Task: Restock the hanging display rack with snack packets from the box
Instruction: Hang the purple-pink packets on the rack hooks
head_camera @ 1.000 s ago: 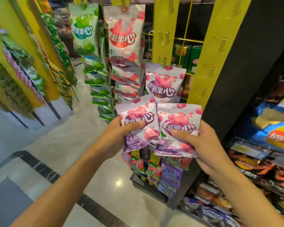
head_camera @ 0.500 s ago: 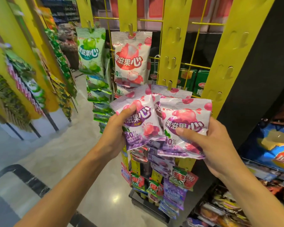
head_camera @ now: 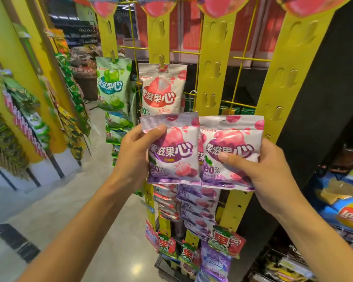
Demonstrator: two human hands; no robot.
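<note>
Head view: left hand (head_camera: 134, 153) and right hand (head_camera: 267, 176) each pinch a packet (head_camera: 172, 151) at 12 o'clock; risk: missing the strip (head_camera: 210, 78) hook, dropping one.

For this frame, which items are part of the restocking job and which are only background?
Part of the job:
- left hand holding a purple packet
- right hand holding a second purple packet
- yellow hanging strip with free hooks

Background:
- green packet
- red packet
- blue chip bag
</note>
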